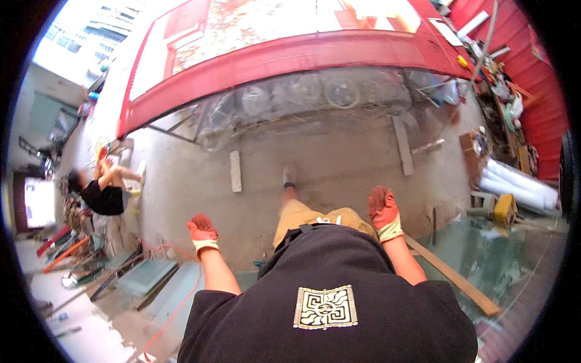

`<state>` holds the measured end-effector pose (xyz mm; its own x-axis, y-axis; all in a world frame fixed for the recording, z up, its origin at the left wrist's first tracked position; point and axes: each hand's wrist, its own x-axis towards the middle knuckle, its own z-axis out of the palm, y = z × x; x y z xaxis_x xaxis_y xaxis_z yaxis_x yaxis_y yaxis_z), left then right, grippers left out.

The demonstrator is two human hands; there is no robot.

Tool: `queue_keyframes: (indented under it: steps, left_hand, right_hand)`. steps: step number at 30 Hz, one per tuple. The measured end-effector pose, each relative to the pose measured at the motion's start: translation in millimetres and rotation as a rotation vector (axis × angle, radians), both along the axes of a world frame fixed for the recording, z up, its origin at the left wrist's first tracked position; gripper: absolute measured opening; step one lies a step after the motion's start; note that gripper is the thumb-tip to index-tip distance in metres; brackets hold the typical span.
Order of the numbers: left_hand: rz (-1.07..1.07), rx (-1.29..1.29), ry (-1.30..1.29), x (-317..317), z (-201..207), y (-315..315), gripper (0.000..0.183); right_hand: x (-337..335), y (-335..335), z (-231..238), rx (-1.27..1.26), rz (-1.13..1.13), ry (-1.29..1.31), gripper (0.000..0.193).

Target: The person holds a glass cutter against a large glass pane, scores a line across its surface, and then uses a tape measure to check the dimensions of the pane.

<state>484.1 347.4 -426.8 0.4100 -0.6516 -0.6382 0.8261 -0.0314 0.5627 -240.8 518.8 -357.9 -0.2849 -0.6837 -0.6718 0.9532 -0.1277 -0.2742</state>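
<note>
My left hand (203,233), in a red-and-cream work glove, hangs out to the left of my body with its fingers loosely bent. Nothing shows in it. On the other side my right hand (385,213), gloved the same way, is held out with loosely bent fingers and no visible object in them. Both hands are apart from the things around them. A wooden plank (454,276) lies below and right of my right hand. An orange cord (180,305) runs behind my left forearm. Ahead is a large red-framed table (290,54) with a bright top.
White strips (236,171) lie on the concrete floor. Round, plastic-wrapped things (302,91) fill the space under the table. At left a person (106,192) crouches in red gloves. Glass sheets (484,254), a yellow object (505,210) and plastic rolls (519,185) are at right.
</note>
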Motion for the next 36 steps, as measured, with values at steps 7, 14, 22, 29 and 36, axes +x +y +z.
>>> queue_keyframes:
  steps: [7,14,22,29,36]
  left_hand:
    - [0.079,0.119,-0.075,-39.1,32.5,-0.9,0.049]
    - [0.095,0.117,-0.002,-48.2,33.1,-0.8,0.051]
    - [0.082,0.11,-0.099,-54.3,61.3,2.5,0.056]
    - [0.101,0.186,-0.018,-65.2,24.0,3.1,0.045]
    - [0.056,0.17,0.021,-63.5,1.3,-1.9,0.044]
  right_hand:
    - [-6.6,4.7,6.5,-0.08,0.072,0.091,0.04]
    - [-8.1,-4.4,2.8,0.029,0.006,0.033,0.039]
    - [-11.1,0.5,5.4,-0.204,0.148,-0.021,0.04]
    - [-4.9,-3.8,-29.5,0.058,-0.018,0.027,0.029]
    - [-9.0,-5.2,-52.6,0.122,-0.015,-0.032,0.032]
